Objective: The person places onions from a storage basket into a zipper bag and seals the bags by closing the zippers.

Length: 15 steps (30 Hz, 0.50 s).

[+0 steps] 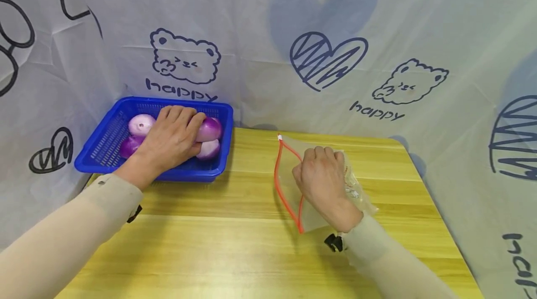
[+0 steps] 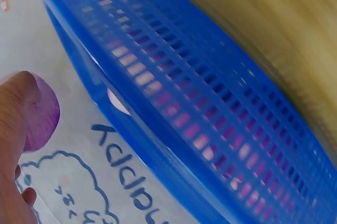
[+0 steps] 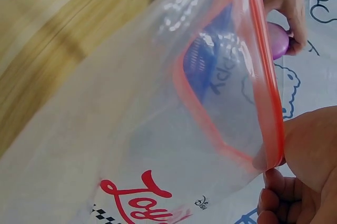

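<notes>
My left hand [image 1: 172, 135] grips a purple onion [image 1: 209, 129] over the right part of a blue basket [image 1: 94, 163]. In the left wrist view this onion [image 2: 46, 113] stands above the basket's rim, with the thumb along it. Several more onions [image 1: 141, 124], purple and pale, lie in the basket, partly hidden by the hand. On the right, my right hand [image 1: 323, 177] pinches the red-edged mouth of a clear zip bag [image 3: 142, 113]. The bag's mouth gapes toward the basket, and nothing shows inside it. Red lettering [image 3: 139, 200] is printed on its side.
Basket and bag are both over a yellow wood-grain table [image 1: 243, 243]. A pale cloth [image 1: 260, 56] with drawn hearts, bears and the word "happy" hangs behind the table and along its sides. The basket stands at the table's back left, close to the cloth.
</notes>
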Each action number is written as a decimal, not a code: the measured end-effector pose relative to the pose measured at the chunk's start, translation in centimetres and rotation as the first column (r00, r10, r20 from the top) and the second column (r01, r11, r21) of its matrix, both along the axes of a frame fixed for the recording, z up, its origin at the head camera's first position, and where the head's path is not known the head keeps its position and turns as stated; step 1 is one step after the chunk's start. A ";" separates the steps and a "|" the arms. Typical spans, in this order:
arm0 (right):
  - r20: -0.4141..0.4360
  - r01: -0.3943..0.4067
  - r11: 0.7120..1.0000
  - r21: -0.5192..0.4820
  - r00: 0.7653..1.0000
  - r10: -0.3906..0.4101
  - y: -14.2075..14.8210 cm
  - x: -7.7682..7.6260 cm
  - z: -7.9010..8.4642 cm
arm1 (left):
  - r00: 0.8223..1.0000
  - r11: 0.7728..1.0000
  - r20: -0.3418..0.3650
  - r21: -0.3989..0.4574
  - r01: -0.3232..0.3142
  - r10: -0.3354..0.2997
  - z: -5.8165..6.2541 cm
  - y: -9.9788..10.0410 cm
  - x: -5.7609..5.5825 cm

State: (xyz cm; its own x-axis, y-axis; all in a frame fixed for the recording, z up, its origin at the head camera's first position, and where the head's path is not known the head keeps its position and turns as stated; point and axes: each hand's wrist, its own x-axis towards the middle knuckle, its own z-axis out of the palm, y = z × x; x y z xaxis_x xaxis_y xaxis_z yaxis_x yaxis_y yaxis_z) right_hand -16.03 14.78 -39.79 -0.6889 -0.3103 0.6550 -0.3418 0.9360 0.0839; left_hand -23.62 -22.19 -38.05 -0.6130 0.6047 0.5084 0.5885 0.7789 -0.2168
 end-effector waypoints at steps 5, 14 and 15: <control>0.015 0.009 1.000 -0.006 1.000 -0.009 0.0 -0.1 0.2 | 0.998 0.998 -0.054 0.055 0.044 -0.041 0.0 1.5 0.7; -0.027 -0.002 1.000 -0.005 1.000 0.002 0.0 -0.3 0.3 | 0.994 0.990 -0.058 0.105 0.098 -0.092 -0.1 4.8 2.6; -0.030 -0.002 1.000 -0.005 1.000 0.002 -0.1 -0.3 0.3 | 0.993 0.988 -0.056 0.114 0.106 -0.100 -0.2 5.2 2.9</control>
